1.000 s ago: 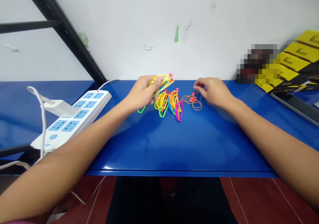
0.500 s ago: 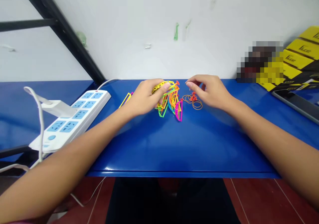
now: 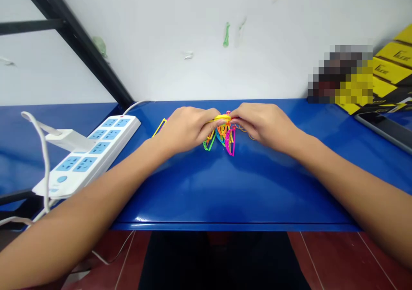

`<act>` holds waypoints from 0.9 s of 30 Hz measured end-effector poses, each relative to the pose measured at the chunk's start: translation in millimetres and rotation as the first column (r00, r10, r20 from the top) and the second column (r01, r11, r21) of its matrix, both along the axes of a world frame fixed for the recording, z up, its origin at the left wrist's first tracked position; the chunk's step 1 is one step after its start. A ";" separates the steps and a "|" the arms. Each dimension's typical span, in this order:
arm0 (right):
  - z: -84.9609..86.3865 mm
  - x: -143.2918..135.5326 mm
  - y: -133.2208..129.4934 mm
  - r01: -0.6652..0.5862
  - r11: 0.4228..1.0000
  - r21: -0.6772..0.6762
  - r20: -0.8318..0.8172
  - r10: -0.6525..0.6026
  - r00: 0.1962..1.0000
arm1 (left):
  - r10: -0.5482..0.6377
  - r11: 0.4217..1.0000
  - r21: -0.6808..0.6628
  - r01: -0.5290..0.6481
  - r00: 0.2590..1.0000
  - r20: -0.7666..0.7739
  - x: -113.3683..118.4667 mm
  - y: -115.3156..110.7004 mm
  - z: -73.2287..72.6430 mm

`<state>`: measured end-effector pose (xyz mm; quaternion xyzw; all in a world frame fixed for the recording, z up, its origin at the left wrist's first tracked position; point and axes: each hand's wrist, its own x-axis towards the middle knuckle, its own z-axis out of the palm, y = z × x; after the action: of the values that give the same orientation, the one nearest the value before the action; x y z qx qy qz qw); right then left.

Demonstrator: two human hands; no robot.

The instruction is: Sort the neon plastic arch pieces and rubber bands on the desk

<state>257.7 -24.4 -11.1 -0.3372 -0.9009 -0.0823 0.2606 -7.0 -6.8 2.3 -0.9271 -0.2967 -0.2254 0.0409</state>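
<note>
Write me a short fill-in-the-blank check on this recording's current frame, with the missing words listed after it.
The left hand and right hand meet above a table coloured ____. The piece pinched between them is ____. The power strip is white with ____ sockets. The phone lies on the person's ____ side.

Missing words, in order: blue; yellow; blue; right.

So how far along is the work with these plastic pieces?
Nothing is clearly finished; a yellow frame lying beside the left hand may be set aside as done. In work is a yellow piece, pinched by that hand and met by the right hand's fingers. The bright pile and partly hidden rubber bands probably remain.
</note>
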 end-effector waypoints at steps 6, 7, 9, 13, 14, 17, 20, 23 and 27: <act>13.7 6.2 -2.5 0.087 0.992 0.094 0.063 -0.093 0.994 | 0.026 0.983 -0.184 0.009 0.982 0.185 5.9 -3.7 5.4; 15.5 9.4 -0.8 0.105 0.990 0.099 0.062 -0.111 0.992 | 0.038 0.968 -0.251 0.025 0.969 0.246 6.2 -3.2 6.8; 18.3 18.0 4.8 0.156 0.983 0.101 0.037 -0.160 0.986 | 0.079 0.931 -0.360 0.062 0.928 0.364 4.9 -0.2 9.1; 15.8 35.5 19.7 0.319 0.946 0.058 -0.109 -0.312 0.944 | 0.155 0.889 -0.447 0.094 0.858 0.490 0.1 7.5 9.8; 12.7 38.1 23.2 0.348 0.937 0.041 -0.100 -0.343 0.934 | 0.161 0.888 -0.450 0.091 0.856 0.491 0.0 8.3 9.1; -0.6 41.1 32.4 0.374 0.926 -0.057 0.072 -0.370 0.926 | 0.141 0.896 -0.437 0.076 0.886 0.442 2.8 6.0 6.3; -13.2 41.4 39.8 0.335 0.925 -0.179 0.180 -0.303 0.936 | 0.103 0.912 -0.405 0.068 0.916 0.387 7.0 1.1 5.1; -20.3 44.0 45.7 0.277 0.940 -0.196 0.175 -0.245 0.954 | 0.090 0.922 -0.382 0.061 0.926 0.367 8.3 -1.3 5.5; -23.0 47.6 49.5 0.224 0.961 -0.164 0.133 -0.203 0.970 | 0.098 0.922 -0.383 0.048 0.931 0.352 7.3 -0.6 5.9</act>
<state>305.3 25.1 -34.1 -0.4492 -0.8763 -0.0483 0.1670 0.2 -7.4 8.2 -0.8549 -0.3496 -0.3299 -0.1950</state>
